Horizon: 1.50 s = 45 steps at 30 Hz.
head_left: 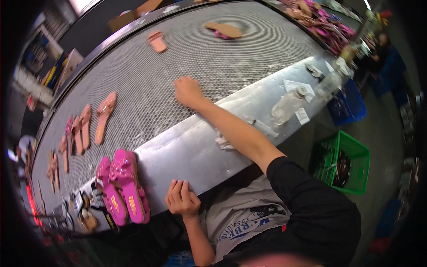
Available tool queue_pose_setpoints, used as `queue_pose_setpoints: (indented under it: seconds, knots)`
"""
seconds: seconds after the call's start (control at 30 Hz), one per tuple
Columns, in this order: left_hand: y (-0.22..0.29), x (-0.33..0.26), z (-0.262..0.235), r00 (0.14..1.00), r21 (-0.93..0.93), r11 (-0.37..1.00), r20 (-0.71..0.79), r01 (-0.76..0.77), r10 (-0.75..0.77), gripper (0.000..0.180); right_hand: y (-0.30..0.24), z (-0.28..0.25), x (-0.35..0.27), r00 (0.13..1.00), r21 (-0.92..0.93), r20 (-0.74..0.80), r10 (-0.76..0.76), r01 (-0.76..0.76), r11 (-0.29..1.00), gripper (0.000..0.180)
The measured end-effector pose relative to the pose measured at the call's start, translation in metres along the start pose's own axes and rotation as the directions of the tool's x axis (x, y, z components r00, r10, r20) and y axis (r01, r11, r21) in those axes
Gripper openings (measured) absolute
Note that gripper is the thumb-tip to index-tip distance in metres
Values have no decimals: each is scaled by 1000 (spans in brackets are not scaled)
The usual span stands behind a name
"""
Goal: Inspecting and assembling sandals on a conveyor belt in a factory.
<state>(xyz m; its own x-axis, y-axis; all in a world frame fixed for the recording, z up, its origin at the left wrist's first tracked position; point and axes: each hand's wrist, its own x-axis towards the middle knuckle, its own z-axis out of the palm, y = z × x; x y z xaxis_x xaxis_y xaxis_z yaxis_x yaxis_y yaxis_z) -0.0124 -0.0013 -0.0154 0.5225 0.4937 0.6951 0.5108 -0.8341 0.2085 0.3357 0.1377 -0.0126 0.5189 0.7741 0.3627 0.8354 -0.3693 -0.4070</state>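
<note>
The right grip (189, 92) is curled at the mesh belt (147, 84), palm hidden, so I cannot tell how tightly; a peach sandal (158, 43) and an upturned sandal (227, 30) lie beyond it. The left grip (182, 198), fingers bent, closure unclear, is by the bench (178, 151) edge, apart from the bright pink sandals (131, 189) on its left.

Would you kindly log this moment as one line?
left hand: curled, near metal ledge; right hand: curled, over mesh surface; magenta sandals: ledge's left end; peach sandals: on mesh
</note>
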Motion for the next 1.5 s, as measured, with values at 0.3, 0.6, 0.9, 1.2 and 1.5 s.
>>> queue_pose_setpoints:
  seconds: [0.3,0.6,0.9,1.2,1.5]
  knots:
    - [-2,1,4,1000,-37,999,-5,-5,4,27,8,-5,-7,996,-90,-88,-35,27,996,17]
    - [5,3,6,1000,3,1000,-10,-18,18,26,1,-8,-4,1000,-55,26,7,-6,998,32]
    - [10,34,-12,980,-71,980,78,186,-181,19,16,-28,-8,999,-216,34,18,-10,976,30]
    - [-34,178,-44,938,-119,992,346,32,11,11,6,-12,-3,996,-134,82,-24,34,990,25]
    - [-301,295,92,621,361,925,699,121,-354,65,-9,-12,3,999,-107,33,23,-20,994,26]
